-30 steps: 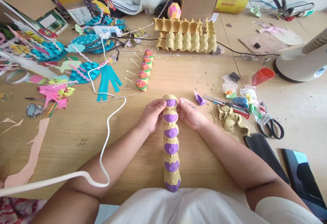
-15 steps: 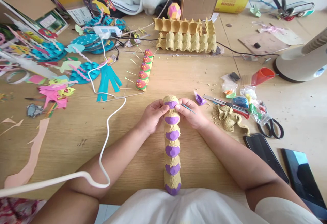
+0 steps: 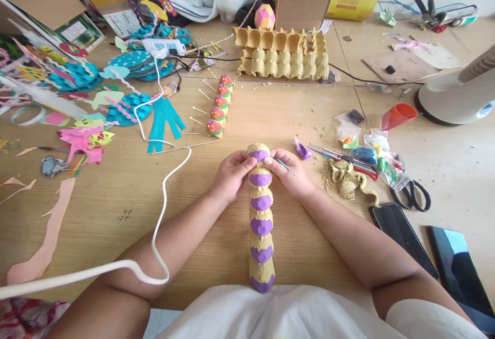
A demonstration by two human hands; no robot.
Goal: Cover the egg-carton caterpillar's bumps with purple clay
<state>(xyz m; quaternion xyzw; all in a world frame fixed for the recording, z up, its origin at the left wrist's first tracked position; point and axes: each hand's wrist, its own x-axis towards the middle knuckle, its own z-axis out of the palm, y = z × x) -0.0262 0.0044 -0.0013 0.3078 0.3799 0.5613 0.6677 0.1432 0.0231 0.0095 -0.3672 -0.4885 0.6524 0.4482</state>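
Observation:
A long strip of egg carton (image 3: 262,215) with purple clay patches (image 3: 261,226) on its bumps runs from my hands down to my shirt. My left hand (image 3: 232,174) is closed on the far end of the strip, its thumb on the last purple patch. On the other side, my right hand (image 3: 288,173) pinches at the same end, thumb tip against that patch. A thin blue stick (image 3: 286,166) juts from between its fingers. How the right fingers lie behind the strip is hidden.
Beyond my hands lies a red and green caterpillar strip (image 3: 219,106), with egg cartons (image 3: 290,63) behind it. To the right are a purple clay packet (image 3: 302,149), a box cutter (image 3: 340,159), scissors (image 3: 412,194) and a phone (image 3: 402,236). A white cable (image 3: 164,189) crosses on the left.
Both hands keep their hold at the far end of the strip. The blue stick has shifted very slightly; otherwise the view has only moved a little.

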